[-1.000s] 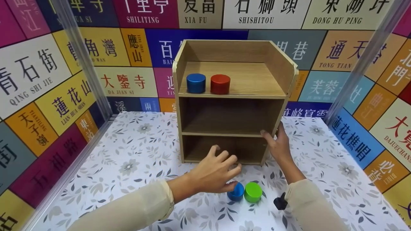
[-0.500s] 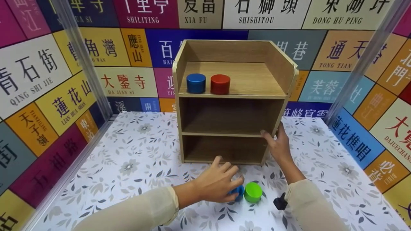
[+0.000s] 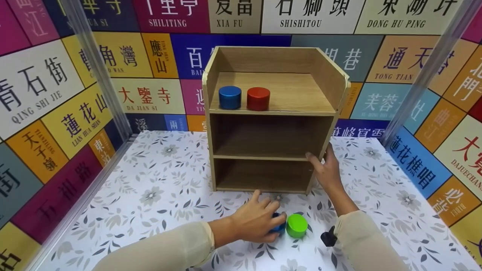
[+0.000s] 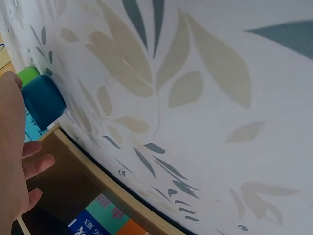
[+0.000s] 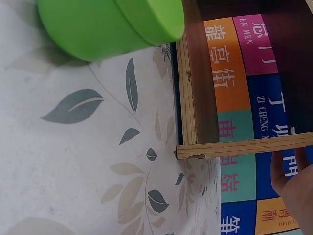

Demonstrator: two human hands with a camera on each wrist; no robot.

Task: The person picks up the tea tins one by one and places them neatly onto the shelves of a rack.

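Note:
A blue round canister point(image 3: 278, 225), largely hidden by my left hand point(image 3: 256, 220), stands on the table before the shelf. My left thumb and index finger pinch it; the other fingers spread away, as the left wrist view shows. Right beside it is a green round canister point(image 3: 297, 226), whose lid seam shows in the right wrist view. My right hand point(image 3: 328, 169) grips the right side panel of a small wooden shelf unit point(image 3: 263, 113), thumb at the front edge and fingers along the outside. On the top shelf sit another blue canister point(image 3: 230, 98) and a red canister point(image 3: 258, 99).
A flower-patterned white cloth point(image 3: 158, 210) covers the table. A small black object point(image 3: 329, 237) is by the right sleeve. Colourful sign-printed walls point(image 3: 150, 94) enclose the back and sides, with clear corner posts. The two lower compartments of the unit face me.
My left hand has come down and slightly right, toward me, closing around the blue canister on the table. My right hand and the shelf unit have stayed put.

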